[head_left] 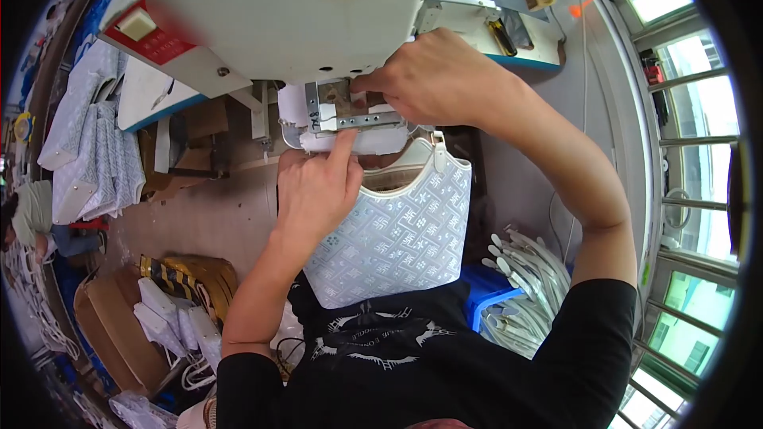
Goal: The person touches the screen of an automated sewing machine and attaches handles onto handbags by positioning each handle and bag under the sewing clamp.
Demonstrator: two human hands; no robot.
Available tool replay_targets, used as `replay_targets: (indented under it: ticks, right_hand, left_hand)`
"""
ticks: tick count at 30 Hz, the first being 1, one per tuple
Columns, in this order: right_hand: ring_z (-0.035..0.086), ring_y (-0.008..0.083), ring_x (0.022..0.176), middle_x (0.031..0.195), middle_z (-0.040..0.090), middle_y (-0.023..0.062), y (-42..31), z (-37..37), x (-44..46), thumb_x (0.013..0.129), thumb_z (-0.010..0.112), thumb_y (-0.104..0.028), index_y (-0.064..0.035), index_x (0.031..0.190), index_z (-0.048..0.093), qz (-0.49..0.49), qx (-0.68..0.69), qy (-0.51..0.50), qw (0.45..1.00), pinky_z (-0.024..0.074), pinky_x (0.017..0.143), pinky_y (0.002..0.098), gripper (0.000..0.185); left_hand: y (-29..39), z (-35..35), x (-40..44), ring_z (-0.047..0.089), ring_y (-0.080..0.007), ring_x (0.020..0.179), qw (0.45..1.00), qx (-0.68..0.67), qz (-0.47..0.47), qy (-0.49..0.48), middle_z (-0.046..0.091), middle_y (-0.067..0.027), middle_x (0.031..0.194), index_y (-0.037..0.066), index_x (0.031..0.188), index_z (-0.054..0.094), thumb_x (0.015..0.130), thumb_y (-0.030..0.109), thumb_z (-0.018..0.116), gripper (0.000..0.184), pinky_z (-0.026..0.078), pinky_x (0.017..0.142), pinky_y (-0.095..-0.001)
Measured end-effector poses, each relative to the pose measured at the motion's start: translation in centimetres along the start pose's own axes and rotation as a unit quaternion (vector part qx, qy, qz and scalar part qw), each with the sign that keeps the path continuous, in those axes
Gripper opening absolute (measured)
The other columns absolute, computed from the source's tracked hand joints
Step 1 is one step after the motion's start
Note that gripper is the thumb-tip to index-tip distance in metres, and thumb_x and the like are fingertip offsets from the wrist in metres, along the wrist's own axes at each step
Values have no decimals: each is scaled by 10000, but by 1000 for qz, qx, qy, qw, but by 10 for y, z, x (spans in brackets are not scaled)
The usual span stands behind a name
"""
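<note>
A patterned pale grey handbag (pixel 393 238) with white trim hangs below the sewing machine head (pixel 278 16), its opening facing up. Under the head, an L-shaped metal clamp frame (pixel 366 121) lies over a white piece (pixel 381 141). My left hand (pixel 314 191) has its index finger stretched out, the tip touching the white piece at the frame's lower edge; its other fingers are curled. From the right, my right hand (pixel 437 75) reaches under the head, fingertips bent together at the frame's inner side. Whatever those fingers pinch is hidden.
Stacked patterned bag pieces (pixel 95 135) lie at the left. A cardboard box (pixel 119 326) with white pieces stands lower left. Bundled white straps (pixel 524 294) are beside a blue stool (pixel 485 294) at the right. A yellow-handled screwdriver (pixel 502 36) rests on the machine table (pixel 469 36).
</note>
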State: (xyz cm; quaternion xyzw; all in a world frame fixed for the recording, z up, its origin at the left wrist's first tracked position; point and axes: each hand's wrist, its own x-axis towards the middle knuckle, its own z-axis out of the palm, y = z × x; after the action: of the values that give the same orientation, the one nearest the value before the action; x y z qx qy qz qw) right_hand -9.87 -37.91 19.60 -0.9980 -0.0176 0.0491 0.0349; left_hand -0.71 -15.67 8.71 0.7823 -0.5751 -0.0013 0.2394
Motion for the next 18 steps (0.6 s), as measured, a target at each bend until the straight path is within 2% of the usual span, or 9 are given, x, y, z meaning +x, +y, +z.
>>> replay_targets:
  ticks: [2,4,6,8,12,14,17,18]
  right_hand:
    - [730,349,822,908,759,134,-1,-3,-11,843,643,-48,-173,1198,749,15,-10,-10,1000,583,723,488,391]
    - [729,363,840,915,749,142,7,24,-36,902,652,-87,-100,1194,709,68,204,186,959,592,760,481,298]
    - [724,371,904,927,739,147,-23,43,-72,943,671,-128,-52,1159,690,165,312,213,911,591,795,476,230]
    - [706,358,940,945,735,144,-59,78,-88,968,715,-195,-46,1129,688,70,282,183,939,558,885,482,222]
    - [690,327,924,939,735,114,-87,107,-84,983,726,-245,-56,1099,699,21,208,139,968,496,977,466,224]
    - [685,323,912,935,734,106,-78,107,-84,985,727,-260,-58,1085,703,-2,238,142,961,478,993,456,226]
    - [676,314,887,926,732,88,-61,99,-84,990,727,-290,-63,1056,710,-60,301,128,943,441,1026,436,237]
    - [674,308,889,923,733,83,-59,91,-83,991,726,-286,-67,1047,713,-69,310,116,941,440,1016,428,227]
  left_hand:
    - [1,-5,7,672,-372,531,1000,7,15,16,674,-150,614,104,1297,627,939,188,624,368,548,592,-507]
    - [1,-8,5,672,-381,536,1000,-11,3,2,675,-153,617,103,1290,624,954,206,622,351,547,608,-519]
    - [2,-5,0,671,-385,538,999,-29,-28,3,676,-154,619,103,1286,622,962,215,620,343,547,616,-524]
    - [3,-3,3,661,-402,528,999,-22,-27,-1,678,-158,623,104,1282,625,972,231,621,335,544,627,-530]
    - [6,-7,-1,661,-418,543,998,-21,-34,-38,675,-154,611,105,1302,625,978,264,634,361,540,643,-548]
    - [8,-14,1,664,-422,552,998,-24,-41,-35,673,-152,604,106,1312,624,978,276,641,376,538,648,-556]
    - [1,-38,-12,736,-412,886,989,-111,-38,-88,752,-232,928,35,1371,596,986,262,632,449,561,778,-495]
    - [-7,-39,-23,736,-412,886,990,-107,-37,-83,752,-232,928,35,1371,596,986,262,632,449,561,778,-495]
